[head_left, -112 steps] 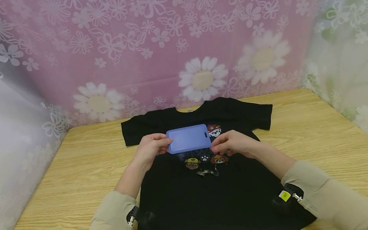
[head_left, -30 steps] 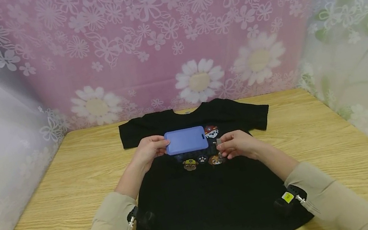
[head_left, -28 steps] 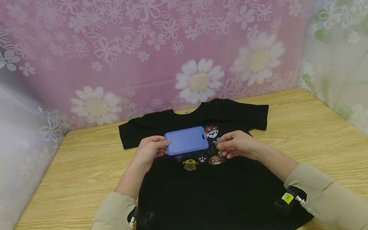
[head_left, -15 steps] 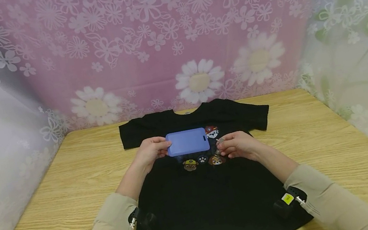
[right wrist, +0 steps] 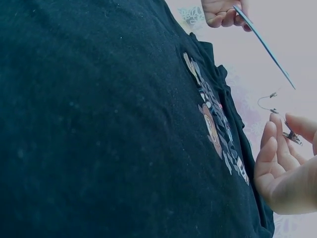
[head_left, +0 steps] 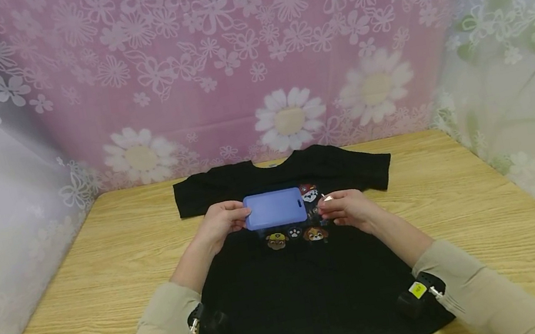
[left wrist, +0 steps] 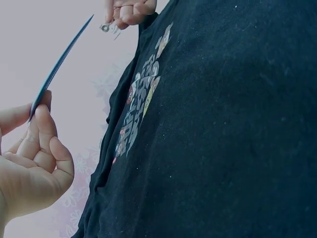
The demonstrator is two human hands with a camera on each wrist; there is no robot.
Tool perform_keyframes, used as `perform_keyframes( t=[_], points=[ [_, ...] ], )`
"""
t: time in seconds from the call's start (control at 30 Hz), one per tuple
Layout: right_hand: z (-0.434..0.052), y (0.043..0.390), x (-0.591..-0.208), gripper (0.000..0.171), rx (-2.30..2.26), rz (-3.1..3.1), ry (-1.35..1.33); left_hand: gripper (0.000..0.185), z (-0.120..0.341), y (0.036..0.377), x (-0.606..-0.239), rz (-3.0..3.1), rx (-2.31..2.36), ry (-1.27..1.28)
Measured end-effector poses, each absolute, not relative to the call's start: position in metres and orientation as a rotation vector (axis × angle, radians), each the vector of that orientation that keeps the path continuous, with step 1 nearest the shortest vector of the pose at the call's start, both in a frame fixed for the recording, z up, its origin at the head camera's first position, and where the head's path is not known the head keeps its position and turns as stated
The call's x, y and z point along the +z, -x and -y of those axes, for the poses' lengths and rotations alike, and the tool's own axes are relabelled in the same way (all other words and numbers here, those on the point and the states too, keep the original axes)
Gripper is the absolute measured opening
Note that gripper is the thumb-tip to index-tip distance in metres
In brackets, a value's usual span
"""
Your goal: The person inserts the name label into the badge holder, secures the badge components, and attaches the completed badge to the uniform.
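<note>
My left hand (head_left: pixel 225 222) pinches one short end of a flat, periwinkle-blue badge holder (head_left: pixel 275 208) between thumb and fingers. The holder lies lengthwise, its slotted end toward the right hand; seen from the left wrist, it is a thin edge. My right hand (head_left: pixel 350 210) pinches a small metal badge clip (right wrist: pixel 293 137), from which a thin curved strap (right wrist: pixel 260 103) extends. A small gap separates the clip from the holder's slot. Below both hands a black T-shirt (head_left: pixel 318 301) with printed cartoon dog heads is spread flat, collar away from me.
The T-shirt covers the middle of a light wooden table (head_left: pixel 119 271). A pink floral curtain (head_left: pixel 209 81) hangs behind the table, with pale floral cloths at the left and right sides. A dark wrist device (head_left: pixel 418 292) is strapped on each forearm.
The right hand has picked up the badge clip from the T-shirt and raised it beside the holder. More recently, the clip has turned in its fingers. The left hand keeps its grip.
</note>
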State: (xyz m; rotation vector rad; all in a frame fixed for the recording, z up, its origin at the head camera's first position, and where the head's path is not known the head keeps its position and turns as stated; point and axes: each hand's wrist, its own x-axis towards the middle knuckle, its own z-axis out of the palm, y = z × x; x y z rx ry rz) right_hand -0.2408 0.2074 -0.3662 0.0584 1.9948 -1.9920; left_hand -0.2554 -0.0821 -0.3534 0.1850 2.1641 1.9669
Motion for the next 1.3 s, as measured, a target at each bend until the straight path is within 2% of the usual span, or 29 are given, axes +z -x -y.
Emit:
perform_keyframes(
  t=[0.83,1.1,1.3],
  points=[
    [-0.193,0.242,-0.369,0.007,-2.177,-1.863,-0.079,0.014,0.076,0.258,-0.361,-2.166,1.967,-0.200],
    [-0.191,0.241,-0.368,0.016,-2.198,-1.810,-0.052,0.018,0.075,0.261,-0.363,-2.196,1.945,-0.191],
    [-0.190,0.241,-0.368,0.010,-2.230,-1.762,-0.085,0.018,0.074,0.260,-0.365,-2.216,1.927,-0.169]
  ],
)
